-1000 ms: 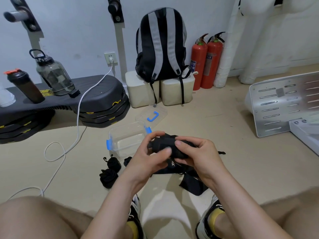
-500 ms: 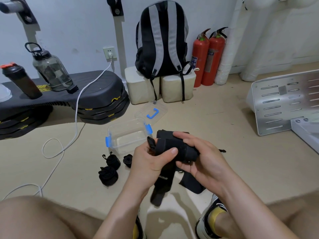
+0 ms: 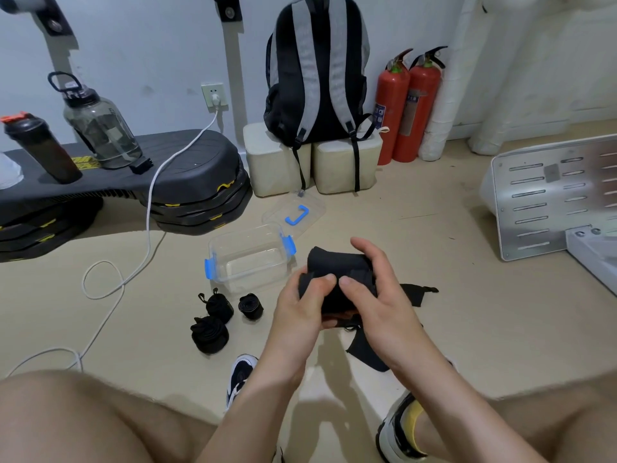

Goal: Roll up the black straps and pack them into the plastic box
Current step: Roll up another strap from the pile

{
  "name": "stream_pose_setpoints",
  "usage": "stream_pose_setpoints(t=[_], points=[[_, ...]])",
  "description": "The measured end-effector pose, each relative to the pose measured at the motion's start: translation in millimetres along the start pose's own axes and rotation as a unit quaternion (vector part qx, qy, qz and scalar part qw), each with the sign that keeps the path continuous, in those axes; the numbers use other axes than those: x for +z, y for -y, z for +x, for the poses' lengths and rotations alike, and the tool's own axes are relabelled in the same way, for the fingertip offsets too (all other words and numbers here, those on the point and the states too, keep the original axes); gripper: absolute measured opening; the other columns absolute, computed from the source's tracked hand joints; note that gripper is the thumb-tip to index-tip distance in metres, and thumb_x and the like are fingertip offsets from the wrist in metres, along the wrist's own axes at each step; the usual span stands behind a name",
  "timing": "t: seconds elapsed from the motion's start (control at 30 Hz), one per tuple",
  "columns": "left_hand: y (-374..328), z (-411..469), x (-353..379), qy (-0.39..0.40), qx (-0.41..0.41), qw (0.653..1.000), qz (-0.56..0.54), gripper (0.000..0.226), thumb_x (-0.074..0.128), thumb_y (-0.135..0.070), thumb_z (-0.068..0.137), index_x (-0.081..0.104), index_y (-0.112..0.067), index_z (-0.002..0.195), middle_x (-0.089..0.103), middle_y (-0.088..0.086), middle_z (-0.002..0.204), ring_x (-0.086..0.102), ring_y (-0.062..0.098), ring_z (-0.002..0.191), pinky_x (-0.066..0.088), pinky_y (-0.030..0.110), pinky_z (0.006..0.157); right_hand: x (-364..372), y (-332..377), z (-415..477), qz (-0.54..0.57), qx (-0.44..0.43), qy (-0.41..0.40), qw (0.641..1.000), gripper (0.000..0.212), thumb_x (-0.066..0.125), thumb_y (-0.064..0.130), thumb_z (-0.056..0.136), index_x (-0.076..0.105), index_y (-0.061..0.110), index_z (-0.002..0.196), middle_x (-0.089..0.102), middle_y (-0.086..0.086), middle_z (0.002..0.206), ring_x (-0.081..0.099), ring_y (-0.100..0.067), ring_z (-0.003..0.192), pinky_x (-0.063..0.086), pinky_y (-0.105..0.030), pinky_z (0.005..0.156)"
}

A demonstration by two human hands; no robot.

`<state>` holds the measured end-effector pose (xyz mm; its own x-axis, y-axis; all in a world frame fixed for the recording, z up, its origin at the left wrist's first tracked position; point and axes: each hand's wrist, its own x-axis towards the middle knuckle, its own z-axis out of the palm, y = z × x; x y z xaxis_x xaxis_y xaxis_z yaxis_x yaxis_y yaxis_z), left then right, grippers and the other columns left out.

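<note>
Closest to you, your left hand (image 3: 298,305) and right hand (image 3: 380,305) both curl round the black strap roll (image 3: 337,264). Your thumbs meet on its front, and you're holding it off the floor just right of the plastic box (image 3: 248,262). Your fingers cover the roll's lower half, so I can't tell how neatly it's wound down there. 1 loose strap end (image 3: 415,290) pokes out past your right hand. Versus 0.5 s ago, the tail that dangled between your wrists is gathered up and the bundle looks fatter. Left of your hands, 3 rolled straps (image 3: 219,305) sit clustered on the floor just in front of the box. There's 1 box, open, and its 1 lid (image 3: 295,213) lies right behind it. 1 white cable (image 3: 147,228) snakes past on the left. Further back are 2 bottles (image 3: 100,128) on the step platform (image 3: 193,162), 1 backpack (image 3: 317,71) on 2 foam blocks (image 3: 273,158), and 2 fire extinguishers (image 3: 390,105).
</note>
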<state>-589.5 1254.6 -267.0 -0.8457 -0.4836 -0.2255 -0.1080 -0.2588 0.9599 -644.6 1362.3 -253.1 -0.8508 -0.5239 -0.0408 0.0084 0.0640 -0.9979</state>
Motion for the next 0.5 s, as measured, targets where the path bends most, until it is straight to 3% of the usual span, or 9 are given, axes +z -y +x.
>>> stream_pose_setpoints(t=[0.1, 0.23, 0.3, 0.37, 0.5], points=[[-3, -2, -1, 0.044, -0.024, 0.998, 0.023, 0.022, 0.051, -0.025, 0.1, 0.067, -0.02, 0.114, 0.076, 0.001, 0.102, 0.071, 0.017, 0.099, 0.053, 0.033, 0.078, -1, -3, 1, -0.06, 0.0, 0.008, 0.998, 0.056, 0.059, 0.029, 0.098, 0.034, 0.045, 0.144, 0.059, 0.008, 0.129, 0.057, -0.007, 0.118, 0.047, -0.022, 0.097], [-3, -6, -4, 0.089, -0.035, 0.994, 0.055, 0.023, 0.053, -0.03, 0.1, 0.063, -0.025, 0.12, 0.075, -0.007, 0.106, 0.07, 0.009, 0.101, 0.052, 0.024, 0.074, -12, -5, 6, -0.063, 0.018, 0.024, 0.998, 0.059, 0.061, 0.031, 0.096, 0.033, 0.043, 0.147, 0.066, 0.014, 0.115, 0.062, 0.004, 0.103, 0.048, -0.012, 0.086], [-1, -7, -4, 0.1, -0.03, 0.992, 0.068, 0.022, 0.055, -0.032, 0.099, 0.061, -0.025, 0.12, 0.074, -0.009, 0.106, 0.07, 0.005, 0.099, 0.053, 0.021, 0.073, -19, -7, 8, -0.055, 0.027, 0.034, 0.998, 0.052, 0.063, 0.038, 0.095, 0.04, 0.047, 0.141, 0.068, 0.015, 0.109, 0.066, -0.002, 0.101, 0.05, -0.024, 0.091], [-2, -7, -2, 0.091, -0.012, 0.995, 0.049, 0.022, 0.063, -0.028, 0.097, 0.063, -0.022, 0.117, 0.075, -0.005, 0.105, 0.071, 0.008, 0.099, 0.055, 0.022, 0.074, -24, -9, 8, -0.045, 0.027, 0.025, 0.998, 0.051, 0.063, 0.049, 0.086, 0.044, 0.051, 0.134, 0.069, 0.009, 0.107, 0.067, -0.01, 0.101, 0.052, -0.036, 0.094], [0, -6, -1, 0.077, 0.024, 0.992, -0.097, 0.035, 0.069, -0.011, 0.08, 0.069, -0.006, 0.115, 0.074, 0.018, 0.107, 0.071, 0.028, 0.099, 0.057, 0.034, 0.081, -23, -7, 8, -0.033, 0.028, 0.026, 0.999, 0.066, 0.063, 0.055, 0.082, 0.036, 0.046, 0.142, 0.068, 0.004, 0.113, 0.066, -0.015, 0.108, 0.051, -0.037, 0.097]])
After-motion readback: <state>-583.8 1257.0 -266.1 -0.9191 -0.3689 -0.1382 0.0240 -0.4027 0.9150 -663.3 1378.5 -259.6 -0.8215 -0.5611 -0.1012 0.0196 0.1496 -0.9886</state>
